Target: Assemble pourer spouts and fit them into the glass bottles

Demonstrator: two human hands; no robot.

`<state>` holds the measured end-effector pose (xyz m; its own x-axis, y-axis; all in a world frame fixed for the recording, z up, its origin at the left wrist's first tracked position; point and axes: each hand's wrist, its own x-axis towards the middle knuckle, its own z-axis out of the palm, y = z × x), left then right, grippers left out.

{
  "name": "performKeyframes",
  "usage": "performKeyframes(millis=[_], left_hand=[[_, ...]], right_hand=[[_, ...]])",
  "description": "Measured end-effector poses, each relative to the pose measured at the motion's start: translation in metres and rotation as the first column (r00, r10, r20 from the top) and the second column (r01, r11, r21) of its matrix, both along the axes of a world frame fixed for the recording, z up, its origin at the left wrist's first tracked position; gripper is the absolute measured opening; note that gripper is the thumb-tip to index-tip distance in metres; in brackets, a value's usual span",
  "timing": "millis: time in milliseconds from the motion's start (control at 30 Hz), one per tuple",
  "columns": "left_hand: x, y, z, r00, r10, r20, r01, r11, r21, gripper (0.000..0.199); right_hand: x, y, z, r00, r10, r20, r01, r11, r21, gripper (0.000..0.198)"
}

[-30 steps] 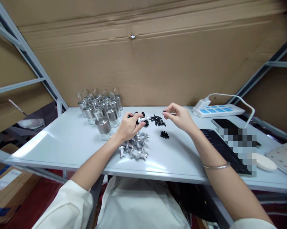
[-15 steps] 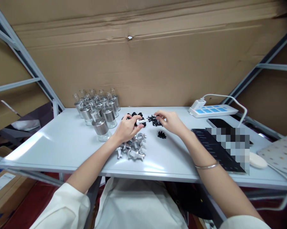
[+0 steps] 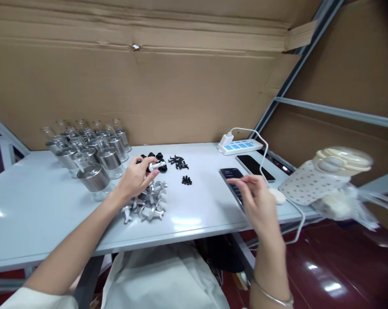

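Note:
My left hand (image 3: 136, 178) pinches a small silver metal fitting (image 3: 155, 165) above a heap of like silver fittings (image 3: 148, 203) on the white table (image 3: 29, 214). Beyond it lie black caps (image 3: 157, 157), a cluster of thin black parts (image 3: 178, 162) and a small group of black bits (image 3: 186, 180). My right hand (image 3: 256, 201), blurred, hovers over a dark phone (image 3: 230, 177) at the table's right front, fingers loosely apart and holding nothing I can see.
Several glass bottles with silver collars (image 3: 90, 150) stand at the back left. A blue-and-white power strip (image 3: 242, 146) with a white cable, a second phone (image 3: 255, 165), a dotted pouch (image 3: 310, 184) and a round tin (image 3: 342, 159) sit at the right. Cardboard walls the back.
My right hand left the black parts and swung right and toward me over the dark phone. The view turned right. My left hand keeps hold of the silver fitting.

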<state>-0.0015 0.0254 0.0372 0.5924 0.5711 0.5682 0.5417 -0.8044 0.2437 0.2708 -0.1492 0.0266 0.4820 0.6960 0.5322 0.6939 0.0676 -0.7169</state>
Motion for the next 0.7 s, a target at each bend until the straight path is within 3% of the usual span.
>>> performKeyframes(millis=[100, 200, 267, 300, 433, 500, 700], left_hand=[[0.001, -0.001, 0.002, 1.0, 0.007, -0.013, -0.007, 1.0, -0.011, 0.042], [0.001, -0.002, 0.002, 1.0, 0.009, -0.015, -0.009, 1.0, -0.01, 0.042], [0.001, -0.002, 0.002, 1.0, 0.006, -0.017, -0.006, 1.0, -0.007, 0.041], [0.0, -0.002, 0.002, 1.0, 0.005, -0.018, -0.005, 1.0, -0.005, 0.041], [0.0, -0.002, 0.003, 1.0, 0.01, -0.018, -0.01, 1.0, 0.004, 0.04], [0.0, -0.002, 0.004, 1.0, 0.01, -0.02, -0.01, 1.0, 0.005, 0.041], [-0.001, -0.001, 0.002, 1.0, 0.013, -0.026, -0.013, 1.0, -0.004, 0.044]], right_hand=[[0.036, -0.026, -0.014, 0.96, -0.278, -0.033, 0.278, 0.961, 0.011, 0.027], [0.054, -0.039, -0.034, 0.829, -0.544, -0.133, 0.56, 0.811, 0.173, 0.028], [0.058, -0.039, -0.047, 0.814, -0.539, -0.217, 0.581, 0.764, 0.283, 0.029], [0.058, -0.037, -0.054, 0.828, -0.51, -0.233, 0.56, 0.766, 0.315, 0.03], [0.059, -0.029, -0.069, 0.878, -0.429, -0.21, 0.475, 0.833, 0.283, 0.031], [0.059, -0.027, -0.072, 0.878, -0.432, -0.203, 0.474, 0.84, 0.264, 0.03], [0.058, -0.027, -0.069, 0.847, -0.459, -0.268, 0.531, 0.75, 0.394, 0.028]])
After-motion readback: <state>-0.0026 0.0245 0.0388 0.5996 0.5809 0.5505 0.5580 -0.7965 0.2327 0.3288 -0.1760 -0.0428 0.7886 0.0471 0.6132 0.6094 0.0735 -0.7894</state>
